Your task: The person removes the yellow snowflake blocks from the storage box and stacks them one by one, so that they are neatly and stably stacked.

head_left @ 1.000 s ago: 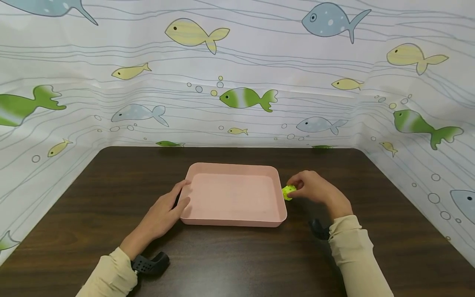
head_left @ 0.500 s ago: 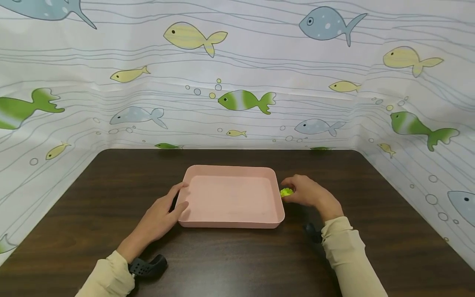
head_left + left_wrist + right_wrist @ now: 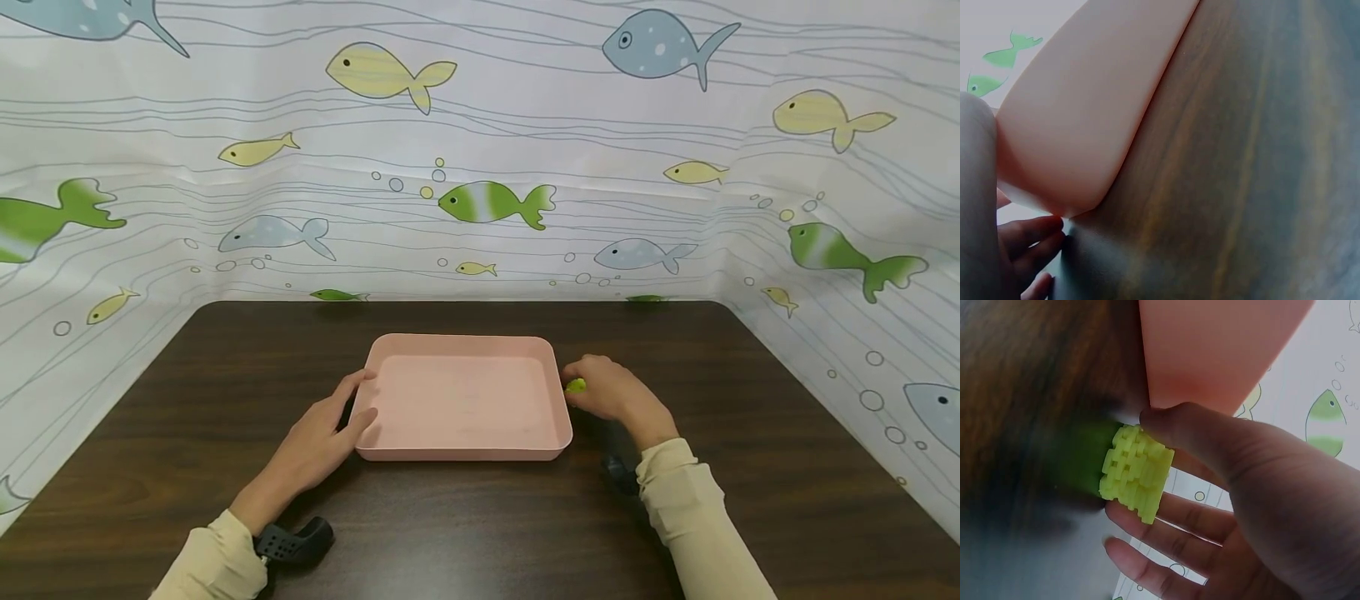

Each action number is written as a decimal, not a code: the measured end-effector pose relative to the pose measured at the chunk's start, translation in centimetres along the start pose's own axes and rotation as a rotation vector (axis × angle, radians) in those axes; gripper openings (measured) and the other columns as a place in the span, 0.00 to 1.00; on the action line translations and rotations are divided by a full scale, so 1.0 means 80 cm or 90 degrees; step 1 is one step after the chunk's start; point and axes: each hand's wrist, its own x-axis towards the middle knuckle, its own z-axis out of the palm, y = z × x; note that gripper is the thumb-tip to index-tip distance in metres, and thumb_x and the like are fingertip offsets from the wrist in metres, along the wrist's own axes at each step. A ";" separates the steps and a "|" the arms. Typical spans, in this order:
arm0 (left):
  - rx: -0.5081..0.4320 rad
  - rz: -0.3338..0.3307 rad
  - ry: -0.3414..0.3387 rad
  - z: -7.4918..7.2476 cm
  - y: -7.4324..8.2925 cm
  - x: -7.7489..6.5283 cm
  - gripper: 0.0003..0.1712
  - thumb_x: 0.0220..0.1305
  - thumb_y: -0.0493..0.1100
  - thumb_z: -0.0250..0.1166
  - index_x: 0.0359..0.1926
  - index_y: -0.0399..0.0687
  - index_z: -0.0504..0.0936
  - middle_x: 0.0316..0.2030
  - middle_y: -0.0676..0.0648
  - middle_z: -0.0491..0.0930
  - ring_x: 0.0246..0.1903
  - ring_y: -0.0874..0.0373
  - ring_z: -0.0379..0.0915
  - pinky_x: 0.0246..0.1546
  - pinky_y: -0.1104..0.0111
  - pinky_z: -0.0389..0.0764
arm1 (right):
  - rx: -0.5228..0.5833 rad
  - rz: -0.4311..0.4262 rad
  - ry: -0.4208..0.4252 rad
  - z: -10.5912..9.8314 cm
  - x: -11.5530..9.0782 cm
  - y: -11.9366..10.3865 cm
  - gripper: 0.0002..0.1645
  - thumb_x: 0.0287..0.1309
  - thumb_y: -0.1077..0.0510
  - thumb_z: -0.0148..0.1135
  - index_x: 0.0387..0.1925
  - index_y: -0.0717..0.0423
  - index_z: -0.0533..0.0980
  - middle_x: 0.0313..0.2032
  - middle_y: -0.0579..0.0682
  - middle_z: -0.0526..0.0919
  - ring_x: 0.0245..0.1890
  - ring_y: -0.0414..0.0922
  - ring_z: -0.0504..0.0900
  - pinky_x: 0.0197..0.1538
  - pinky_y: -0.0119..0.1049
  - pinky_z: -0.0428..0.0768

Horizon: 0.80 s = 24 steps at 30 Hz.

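A shallow pink tray [image 3: 465,400] lies on the dark wooden table. At its left end my left hand [image 3: 318,437] holds the rim, with thumb and index fingertip over the edge. In the left wrist view, its other fingers [image 3: 1035,240] are by the tray's corner. My right hand [image 3: 615,396] is against the tray's right side and pinches a small yellow-green block [image 3: 1136,475] with a knobbly, layered surface. Only a bit of this block shows in the head view, the fingers hiding most of it. The right wrist view has it beside the tray's wall [image 3: 1210,356].
The wooden table [image 3: 465,533] extends all round the tray. A white sheet [image 3: 525,142] printed with fish stands upright behind and at both sides. A black strap [image 3: 296,542] is on the left wrist.
My right hand has moved left with the block, closer against the tray's right side, and covers more of the block. My left hand and the tray have shifted slightly left in view.
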 end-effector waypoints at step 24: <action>-0.027 0.016 0.013 0.019 0.000 0.003 0.30 0.81 0.53 0.53 0.76 0.49 0.64 0.68 0.36 0.74 0.63 0.38 0.74 0.58 0.37 0.74 | 0.049 -0.044 0.100 -0.004 -0.015 -0.022 0.28 0.79 0.54 0.52 0.70 0.69 0.70 0.66 0.66 0.75 0.68 0.64 0.72 0.68 0.62 0.71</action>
